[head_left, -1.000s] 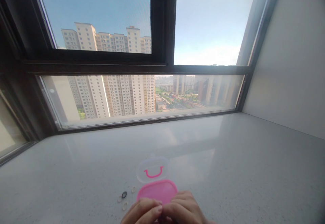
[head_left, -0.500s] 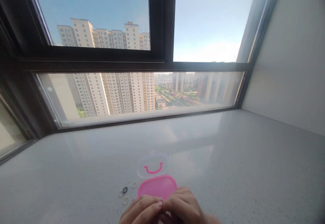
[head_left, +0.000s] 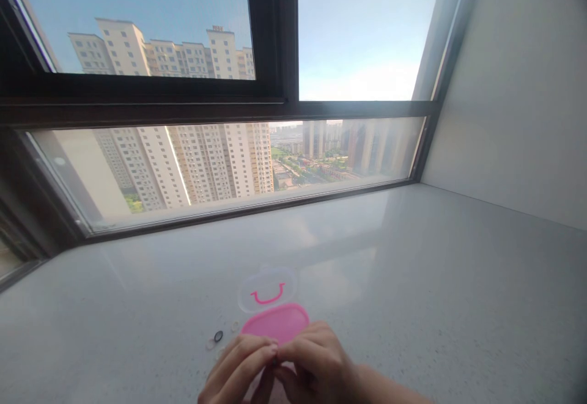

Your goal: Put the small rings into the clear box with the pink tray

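On the sill (head_left: 435, 288), your right hand (head_left: 318, 356) and left hand (head_left: 239, 367) meet, fingertips pinched; can't tell on what. Pink tray (head_left: 277, 322) just beyond, near part hidden, contents unclear. Clear lid (head_left: 265, 283) next, window-edge side. Dark ring (head_left: 216, 338) left of tray.

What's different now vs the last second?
The view swung, so window frame, clear lid and pink tray sit further left and higher in the picture. The left hand now partly covers the nearest pale ring; more right forearm shows. No pickup or release visible. Unchanged: left and right hand meet at the fingertips; dark ring beside the tray.
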{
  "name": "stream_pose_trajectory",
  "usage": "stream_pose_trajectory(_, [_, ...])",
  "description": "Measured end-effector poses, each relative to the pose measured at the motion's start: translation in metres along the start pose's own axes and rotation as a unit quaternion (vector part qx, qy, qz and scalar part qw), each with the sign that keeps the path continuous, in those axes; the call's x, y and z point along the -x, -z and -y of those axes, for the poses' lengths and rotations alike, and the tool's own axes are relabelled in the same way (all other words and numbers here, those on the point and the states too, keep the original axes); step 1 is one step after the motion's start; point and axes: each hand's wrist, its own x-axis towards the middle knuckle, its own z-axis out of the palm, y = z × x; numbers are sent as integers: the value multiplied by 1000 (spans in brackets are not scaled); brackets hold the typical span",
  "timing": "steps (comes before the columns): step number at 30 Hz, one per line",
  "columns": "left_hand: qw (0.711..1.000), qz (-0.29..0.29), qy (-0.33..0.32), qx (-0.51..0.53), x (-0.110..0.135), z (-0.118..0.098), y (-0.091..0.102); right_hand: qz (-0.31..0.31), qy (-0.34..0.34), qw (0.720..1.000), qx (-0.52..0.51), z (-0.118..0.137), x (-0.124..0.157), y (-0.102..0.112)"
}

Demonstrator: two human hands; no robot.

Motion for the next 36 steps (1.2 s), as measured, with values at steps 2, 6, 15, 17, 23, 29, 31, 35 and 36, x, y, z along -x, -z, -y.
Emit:
stream_pose_trajectory(2, [1000, 1, 0, 14, 0, 0, -1, 4, -13, 1000, 11, 3, 1, -1])
stream_pose_trajectory(6, [999, -5, 11, 38, 2, -4, -2, 32, -19, 999, 12, 9, 0, 4])
stream_pose_trajectory(15, [980, -16, 188, -64, 5, 21, 9, 45, -172, 978, 109, -25, -14, 41])
stream_pose_trajectory(17, [958, -33, 266, -102, 5, 33, 13, 59, -195, 974, 99, -32, -15, 43])
stream_pose_trajectory(23, [909, -41, 403, -96, 8, 52, 17, 110, -190, 974, 49, -26, -15, 40])
stream_pose_trajectory(29, [893, -40, 444, -61, 10, 56, 15, 111, -194, 974, 30, -27, -14, 36])
stream_pose_trajectory(31, [885, -53, 458, -59, 11, 59, 16, 103, -199, 974, 27, -28, -13, 35])
stream_pose_trajectory(35, [872, -71, 482, -52, 14, 65, 16, 93, -197, 976, 20, -28, -12, 33])
stream_pose_trajectory(36, [870, -74, 486, -50, 15, 67, 16, 92, -196, 976, 17, -28, -12, 33])
